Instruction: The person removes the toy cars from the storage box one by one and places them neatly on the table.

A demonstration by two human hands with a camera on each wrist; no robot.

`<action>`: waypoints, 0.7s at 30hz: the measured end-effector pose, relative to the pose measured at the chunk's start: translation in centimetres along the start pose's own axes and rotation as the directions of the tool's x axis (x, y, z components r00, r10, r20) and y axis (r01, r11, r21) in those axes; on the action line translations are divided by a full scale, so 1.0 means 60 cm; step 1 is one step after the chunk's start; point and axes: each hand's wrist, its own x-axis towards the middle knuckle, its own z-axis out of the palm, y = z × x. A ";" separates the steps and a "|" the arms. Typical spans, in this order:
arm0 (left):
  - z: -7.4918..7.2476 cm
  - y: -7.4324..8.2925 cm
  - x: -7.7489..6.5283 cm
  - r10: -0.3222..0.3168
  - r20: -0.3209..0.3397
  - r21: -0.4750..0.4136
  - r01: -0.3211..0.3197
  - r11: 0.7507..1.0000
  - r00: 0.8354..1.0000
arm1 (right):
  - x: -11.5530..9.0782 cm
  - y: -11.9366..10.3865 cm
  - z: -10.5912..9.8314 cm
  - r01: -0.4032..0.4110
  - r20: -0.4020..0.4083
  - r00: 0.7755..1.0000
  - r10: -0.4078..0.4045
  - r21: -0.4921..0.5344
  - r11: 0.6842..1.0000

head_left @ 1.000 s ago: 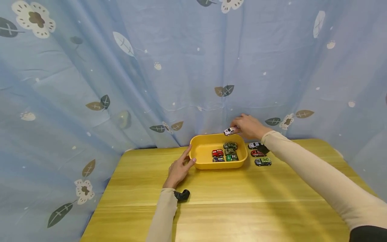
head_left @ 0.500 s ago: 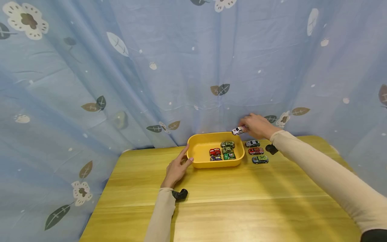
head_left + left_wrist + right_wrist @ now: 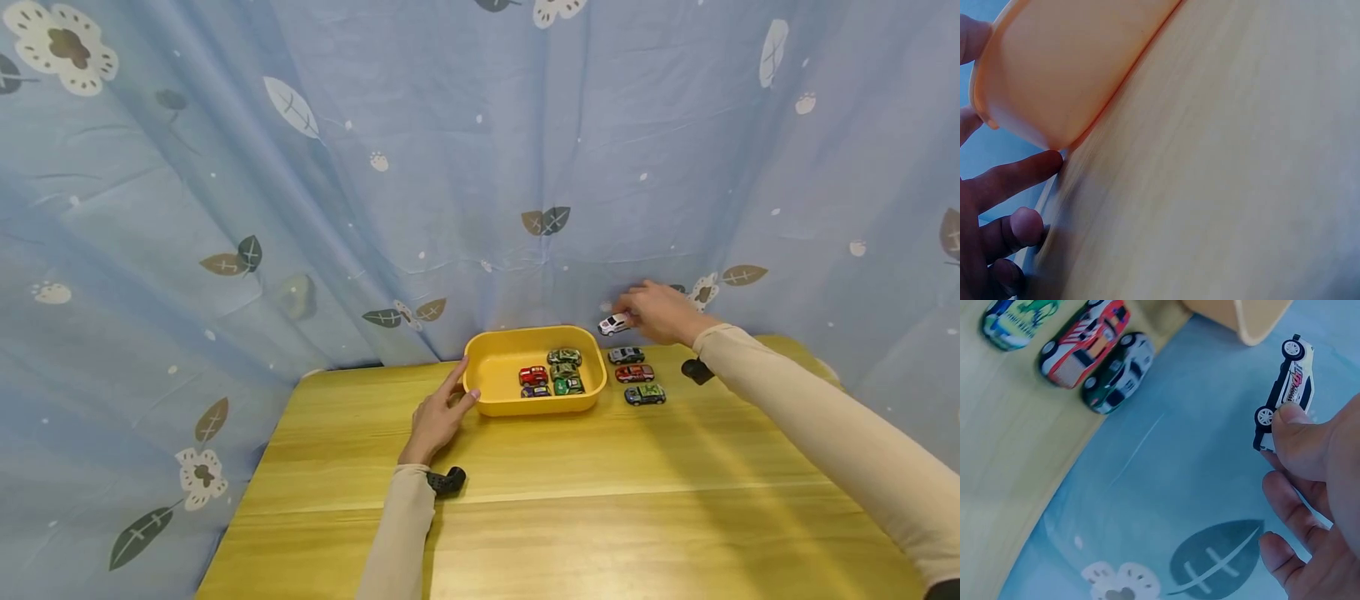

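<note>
My right hand (image 3: 660, 312) pinches a white toy car (image 3: 614, 324) between thumb and fingers, above the tray's back right corner. In the right wrist view this car (image 3: 1291, 384) shows its wheels and side lettering, thumb pressed on its side. At the left end of the yellow tray (image 3: 491, 408), my left hand (image 3: 438, 421) touches the rim with thumb and forefinger spread. Its middle fingertip meets the tray's lower wall in the left wrist view. In the tray's right half sit several toy cars, among them a red one (image 3: 533, 376) and a green one (image 3: 568, 386).
Right of the tray, three toy cars stand in a column on the wooden table (image 3: 525, 500): a silver one (image 3: 626, 356), a red one (image 3: 634, 373) and a green-blue one (image 3: 645, 394). A blue patterned curtain (image 3: 480, 167) hangs right behind the table's back edge.
My right hand has carried the white car rightward, from over the tray to beyond its right end. The left hand stays at the tray. The head view has shifted slightly.
</note>
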 end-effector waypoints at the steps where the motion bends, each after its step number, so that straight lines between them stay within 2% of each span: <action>1: 0.000 0.000 0.000 -0.002 0.001 -0.001 0.002 1.000 1.000 | -0.003 0.004 0.001 -0.004 0.002 1.000 0.004 -0.002 1.000; 12: 0.003 0.000 0.001 -0.011 0.009 0.002 0.011 1.000 1.000 | -0.041 0.053 0.011 -0.068 0.049 0.997 0.067 0.018 0.998; 21: 0.003 -0.005 0.003 0.006 0.009 0.012 -0.006 1.000 1.000 | -0.075 0.100 0.029 -0.077 0.024 0.997 0.076 0.047 0.996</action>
